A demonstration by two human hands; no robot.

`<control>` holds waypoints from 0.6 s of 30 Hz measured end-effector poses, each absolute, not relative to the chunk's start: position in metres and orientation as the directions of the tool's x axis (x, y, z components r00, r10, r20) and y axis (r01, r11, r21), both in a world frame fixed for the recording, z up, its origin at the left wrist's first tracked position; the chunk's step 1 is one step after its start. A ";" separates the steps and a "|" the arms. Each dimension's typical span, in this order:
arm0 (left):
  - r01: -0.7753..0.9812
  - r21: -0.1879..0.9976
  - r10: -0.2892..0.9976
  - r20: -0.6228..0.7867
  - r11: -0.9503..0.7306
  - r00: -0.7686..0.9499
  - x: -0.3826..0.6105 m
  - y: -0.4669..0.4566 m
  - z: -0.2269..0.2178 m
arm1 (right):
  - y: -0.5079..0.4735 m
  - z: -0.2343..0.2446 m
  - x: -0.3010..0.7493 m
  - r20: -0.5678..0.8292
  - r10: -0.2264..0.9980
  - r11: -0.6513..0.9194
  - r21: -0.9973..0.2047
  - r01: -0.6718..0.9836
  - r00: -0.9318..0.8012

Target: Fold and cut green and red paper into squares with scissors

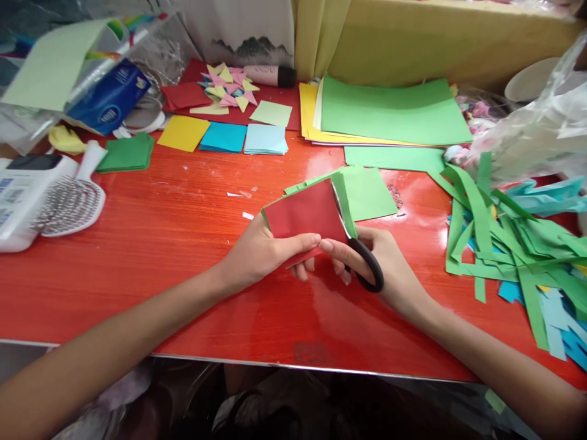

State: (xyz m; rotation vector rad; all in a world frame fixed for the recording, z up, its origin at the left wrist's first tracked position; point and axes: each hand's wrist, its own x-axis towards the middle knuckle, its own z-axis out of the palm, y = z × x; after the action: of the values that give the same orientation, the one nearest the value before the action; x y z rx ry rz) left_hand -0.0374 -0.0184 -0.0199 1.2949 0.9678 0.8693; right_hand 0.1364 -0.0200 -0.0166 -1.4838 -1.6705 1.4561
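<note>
My left hand [261,250] pinches a red paper square [302,214] laid over green paper [346,205], thumb on top and fingers beneath. Black-handled scissors [367,263] are gripped in my right hand [389,263], and their blades lie along the right edge of the red square, where a strip of green sticks out. My right thumb touches the red paper beside my left thumb. Behind the held sheets, light green squares [371,192] lie on the table. How far the blades are parted is hard to see.
Green paper strips [486,226] heap up on the right of the red table [183,293]. Large green sheets [394,113] lie at the back. Yellow [183,133], blue [224,137] and dark green squares [126,153] sit back left, near a hairbrush [76,205] and a folded-paper star [232,85].
</note>
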 end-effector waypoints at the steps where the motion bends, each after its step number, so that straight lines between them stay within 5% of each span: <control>1: 0.013 0.997 0.922 -0.079 0.080 0.378 -0.037 -0.019 -0.020 | -0.019 -0.016 0.136 -0.296 0.902 -0.151 -0.898 0.413 -0.314; 18: -0.031 0.991 0.909 -0.104 0.127 0.404 -0.034 -0.022 -0.021 | -0.017 -0.015 0.139 -0.274 0.904 -0.118 -0.897 0.426 -0.327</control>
State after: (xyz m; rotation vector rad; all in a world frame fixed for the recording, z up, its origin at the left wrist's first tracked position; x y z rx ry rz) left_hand -0.0344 -0.0219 -0.0205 1.2506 0.9171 0.8462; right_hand 0.1391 -0.0173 -0.0153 -1.4681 -1.7176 1.4428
